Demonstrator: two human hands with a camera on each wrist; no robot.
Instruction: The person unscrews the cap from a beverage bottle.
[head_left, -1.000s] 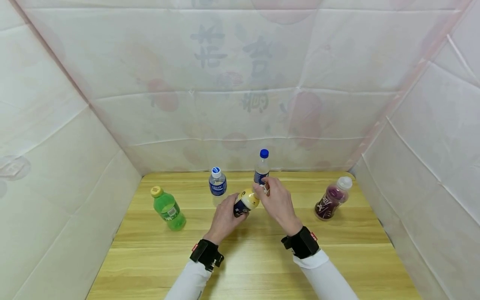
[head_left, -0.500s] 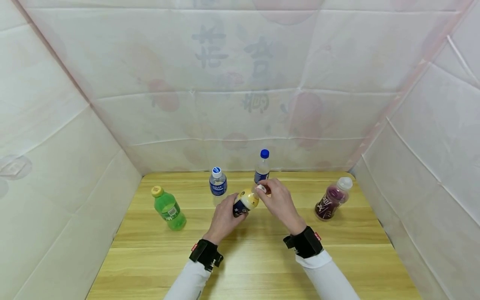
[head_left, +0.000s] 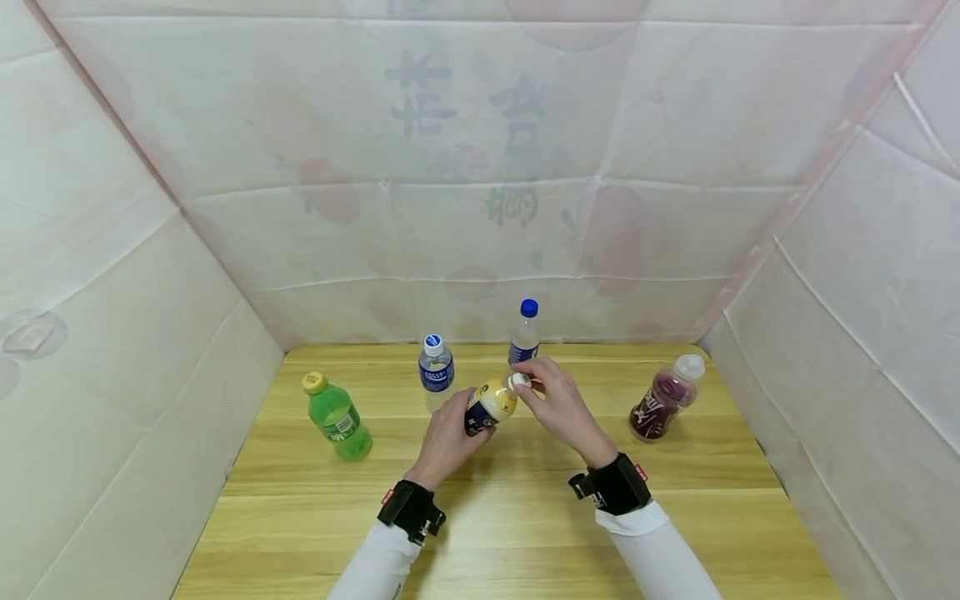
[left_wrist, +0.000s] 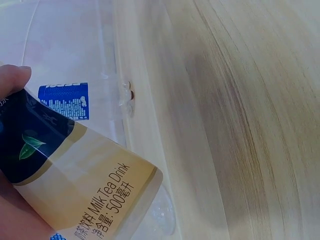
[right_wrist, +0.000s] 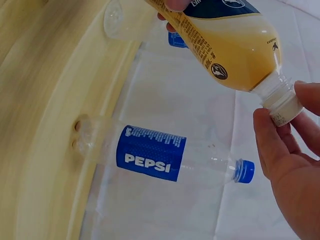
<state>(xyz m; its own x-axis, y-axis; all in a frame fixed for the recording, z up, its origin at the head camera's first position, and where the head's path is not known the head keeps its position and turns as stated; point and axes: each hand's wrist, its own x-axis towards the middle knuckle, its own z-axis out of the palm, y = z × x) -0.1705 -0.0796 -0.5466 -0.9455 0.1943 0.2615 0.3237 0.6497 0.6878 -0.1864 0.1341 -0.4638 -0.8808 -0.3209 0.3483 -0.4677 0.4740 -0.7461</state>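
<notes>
My left hand (head_left: 447, 439) grips a milk tea bottle (head_left: 491, 405) with a dark blue and cream label, tilted with its neck toward the right. The right wrist view shows tan liquid inside the bottle (right_wrist: 245, 47). At its mouth, my right hand (head_left: 558, 408) pinches the white cap (right_wrist: 283, 106) between thumb and fingers; the cap sits on the neck. The left wrist view shows the lower label of the bottle (left_wrist: 95, 180), above the wooden table. Behind the hands stands a clear Pepsi bottle (right_wrist: 151, 152) with a blue cap, its lower part hidden in the head view.
A clear bottle with a blue label (head_left: 436, 373) stands just left of the held bottle. Farther left is a green bottle (head_left: 340, 421) with a yellow cap. A purple drink bottle (head_left: 662, 402) stands at the right. White sheeting (head_left: 480, 233) walls the table (head_left: 495, 533) in.
My right fingers have shifted around the cap and the right wrist has moved slightly rightward and down, leaving more of the white cap showing. The left hand keeps the bottle almost still.
</notes>
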